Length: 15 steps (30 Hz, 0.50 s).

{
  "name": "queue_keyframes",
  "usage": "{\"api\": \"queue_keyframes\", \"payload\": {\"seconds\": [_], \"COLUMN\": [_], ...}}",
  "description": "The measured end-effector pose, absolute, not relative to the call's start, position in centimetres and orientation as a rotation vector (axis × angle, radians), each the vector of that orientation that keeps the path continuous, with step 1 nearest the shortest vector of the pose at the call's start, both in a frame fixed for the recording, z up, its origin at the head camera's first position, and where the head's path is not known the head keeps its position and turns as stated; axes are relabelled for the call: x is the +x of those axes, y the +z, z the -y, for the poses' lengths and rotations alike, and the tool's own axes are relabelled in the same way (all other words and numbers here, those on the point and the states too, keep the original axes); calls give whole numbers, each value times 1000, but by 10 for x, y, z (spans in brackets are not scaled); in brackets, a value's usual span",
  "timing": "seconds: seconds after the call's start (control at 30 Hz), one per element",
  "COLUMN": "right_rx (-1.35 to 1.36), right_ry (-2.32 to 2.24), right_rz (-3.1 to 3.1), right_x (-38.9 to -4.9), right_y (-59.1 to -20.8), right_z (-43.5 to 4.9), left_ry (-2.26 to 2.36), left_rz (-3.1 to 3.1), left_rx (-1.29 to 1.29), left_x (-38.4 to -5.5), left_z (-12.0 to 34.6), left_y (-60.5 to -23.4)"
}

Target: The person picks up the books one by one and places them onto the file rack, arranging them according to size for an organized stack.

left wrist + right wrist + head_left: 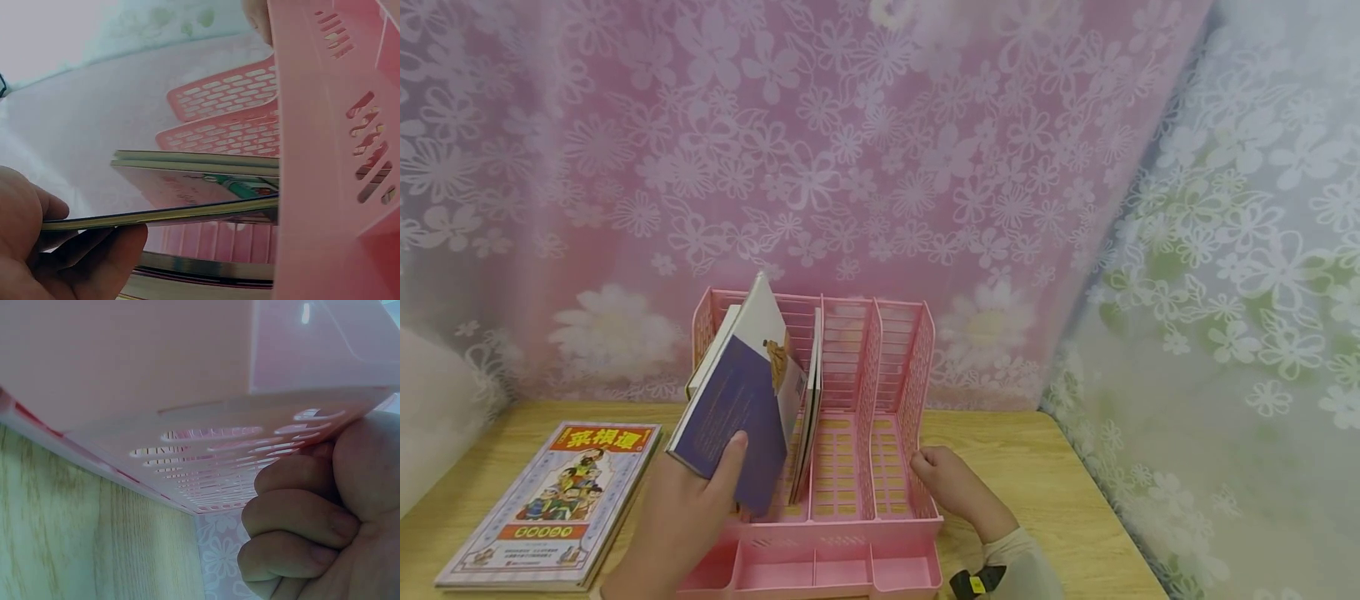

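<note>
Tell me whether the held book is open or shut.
Shut. The left hand pinches the purple book, its page edges together in the left wrist view.

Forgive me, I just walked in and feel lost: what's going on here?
A person's left hand holds a purple book, tilted, at the left part of a pink rack. The right hand grips the rack's right side. Other books stand in the rack; an illustrated book lies flat on the table.

Book (550, 507) left of rack (842, 532)
</note>
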State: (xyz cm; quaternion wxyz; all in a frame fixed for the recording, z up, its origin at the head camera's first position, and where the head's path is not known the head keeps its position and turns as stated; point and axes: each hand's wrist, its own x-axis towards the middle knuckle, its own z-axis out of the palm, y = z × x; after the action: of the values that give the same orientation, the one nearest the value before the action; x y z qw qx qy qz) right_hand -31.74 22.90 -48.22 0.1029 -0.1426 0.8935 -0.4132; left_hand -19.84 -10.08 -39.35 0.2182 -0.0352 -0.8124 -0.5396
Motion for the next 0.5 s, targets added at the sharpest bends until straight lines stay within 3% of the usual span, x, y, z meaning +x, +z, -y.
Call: {"api": "queue_keyframes", "payload": {"seconds": [0.23,0.5], "right_rx": [-417,-427], "right_ry": [-1227,-1214], "right_rz": [-2629,-2638], "right_x": [-317,-317], "right_y": [-481,-482], "right_z": [-229,-229], "left_ry": [-1357,-1130], "left_rz": [2389,2548], "left_rx": [16,-37], "left_x": [-207,-218], "left_z": [97,96], "left_y": [-405,-415]}}
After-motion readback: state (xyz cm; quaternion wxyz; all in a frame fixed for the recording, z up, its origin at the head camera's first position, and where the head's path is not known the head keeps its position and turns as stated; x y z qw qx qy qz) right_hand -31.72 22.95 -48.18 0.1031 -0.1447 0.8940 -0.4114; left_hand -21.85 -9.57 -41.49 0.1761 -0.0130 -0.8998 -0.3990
